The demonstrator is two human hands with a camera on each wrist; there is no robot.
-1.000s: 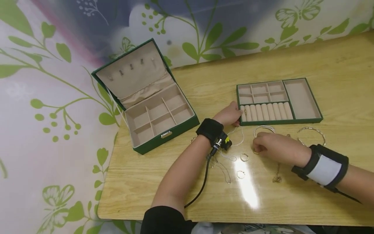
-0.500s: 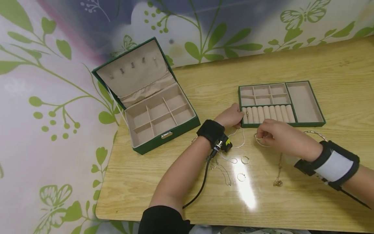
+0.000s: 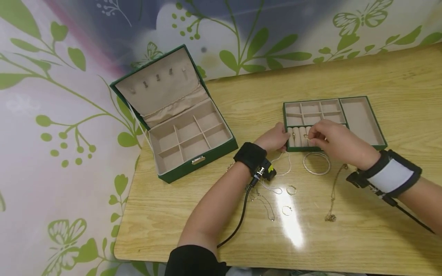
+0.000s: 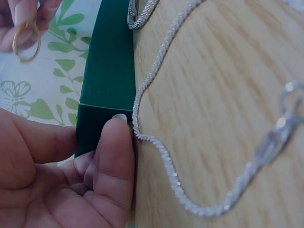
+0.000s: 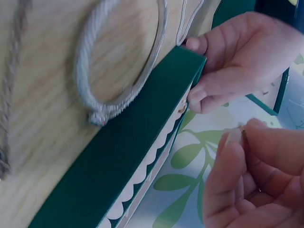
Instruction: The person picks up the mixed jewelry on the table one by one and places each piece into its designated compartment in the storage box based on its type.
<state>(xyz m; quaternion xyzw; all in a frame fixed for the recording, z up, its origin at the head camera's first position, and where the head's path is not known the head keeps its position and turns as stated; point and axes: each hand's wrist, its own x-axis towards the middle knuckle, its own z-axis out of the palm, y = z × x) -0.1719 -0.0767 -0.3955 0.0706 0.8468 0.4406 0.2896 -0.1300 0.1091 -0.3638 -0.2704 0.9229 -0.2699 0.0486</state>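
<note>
My right hand (image 3: 336, 140) pinches a gold ring (image 4: 26, 42) between thumb and fingertips, above the cream ring rolls (image 3: 300, 142) of a green jewelry tray (image 3: 380, 146). Another gold ring (image 3: 294, 135) sits in a slot near the rolls' left end. At the tray's front left corner, my left hand (image 3: 272, 137) grips the tray's edge, with fingers on both sides of the corner in the left wrist view. A silver bangle (image 5: 80, 61) lies just in front of the tray. Beside my left hand, a silver chain (image 4: 156, 66) lies along the tray's side.
An open green jewelry box (image 3: 214, 150) with divided compartments stands at the left. Two gold rings, one a loose ring (image 3: 291, 190) and one a thinner ring (image 3: 286, 210), lie on the table (image 3: 241, 237). A fine chain (image 3: 267, 209) and a gold necklace (image 3: 331, 199) lie nearby.
My right hand has carried the gold ring from the table beside the bangle up and away from me, over the ring rolls. My left hand has stayed at the tray's corner.
</note>
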